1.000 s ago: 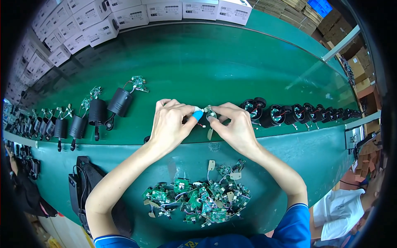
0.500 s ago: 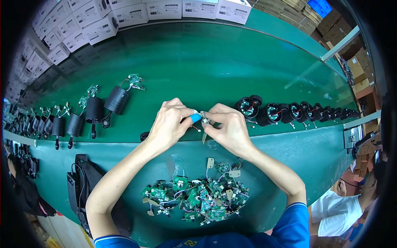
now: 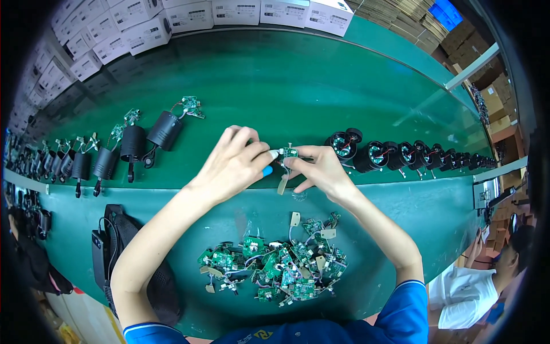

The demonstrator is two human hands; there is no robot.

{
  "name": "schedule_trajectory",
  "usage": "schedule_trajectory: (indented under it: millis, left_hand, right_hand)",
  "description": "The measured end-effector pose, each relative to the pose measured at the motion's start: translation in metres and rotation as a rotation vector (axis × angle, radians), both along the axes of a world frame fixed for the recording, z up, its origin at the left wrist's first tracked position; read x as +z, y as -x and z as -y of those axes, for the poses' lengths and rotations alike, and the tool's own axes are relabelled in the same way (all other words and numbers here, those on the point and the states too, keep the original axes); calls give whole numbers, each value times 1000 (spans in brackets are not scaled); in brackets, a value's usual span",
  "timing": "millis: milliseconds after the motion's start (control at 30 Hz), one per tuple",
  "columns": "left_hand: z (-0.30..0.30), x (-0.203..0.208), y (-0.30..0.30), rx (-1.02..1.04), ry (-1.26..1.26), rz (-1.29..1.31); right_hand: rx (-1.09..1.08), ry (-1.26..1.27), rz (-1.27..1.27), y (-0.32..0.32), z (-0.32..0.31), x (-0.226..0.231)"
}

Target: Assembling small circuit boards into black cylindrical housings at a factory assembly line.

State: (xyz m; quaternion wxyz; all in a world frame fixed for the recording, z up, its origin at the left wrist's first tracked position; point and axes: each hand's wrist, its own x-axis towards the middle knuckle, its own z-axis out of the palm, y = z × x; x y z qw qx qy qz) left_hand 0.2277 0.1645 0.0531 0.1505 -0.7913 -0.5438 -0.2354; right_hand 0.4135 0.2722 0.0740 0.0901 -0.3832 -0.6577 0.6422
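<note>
A small green circuit board (image 3: pixel 290 152) is held over the bench in front of me. My right hand (image 3: pixel 325 174) pinches its right side between thumb and fingers. A cream tab (image 3: pixel 282 184) dangles below the board on a wire. At the board's left edge, the fingertips of my left hand (image 3: pixel 235 165) press together; what sits between them is too small to make out. One left finger wears a blue wrap (image 3: pixel 267 171), and another fingertip has a white covering. Nearer me lies a heap of similar green boards (image 3: pixel 281 266) with wires and cream tabs.
Black cylindrical housings (image 3: pixel 165 131) with boards wired on stand in a row at left. Open black housings (image 3: pixel 344 145) line the right. White boxes (image 3: pixel 192 16) are stacked behind. A black bag (image 3: pixel 123 241) lies at near left. Another person (image 3: pixel 467 292) sits at right.
The board has come into clearer view, turned up between my hands. My left hand has lifted and its fingers have shifted; the right fingers have spread a little. The view has shifted slightly.
</note>
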Motion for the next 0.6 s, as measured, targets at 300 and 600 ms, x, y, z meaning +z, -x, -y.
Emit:
schedule_trajectory:
  millis: [300, 600]
  left_hand:
    - [-1, -13, -11, 151, -68, 373]
    - [-7, 3, -21, 284, -29, 436]
  right_hand:
    - [-73, 3, -86, -3, 5, 2]
    - [-15, -856, 13, -4, 13, -5]
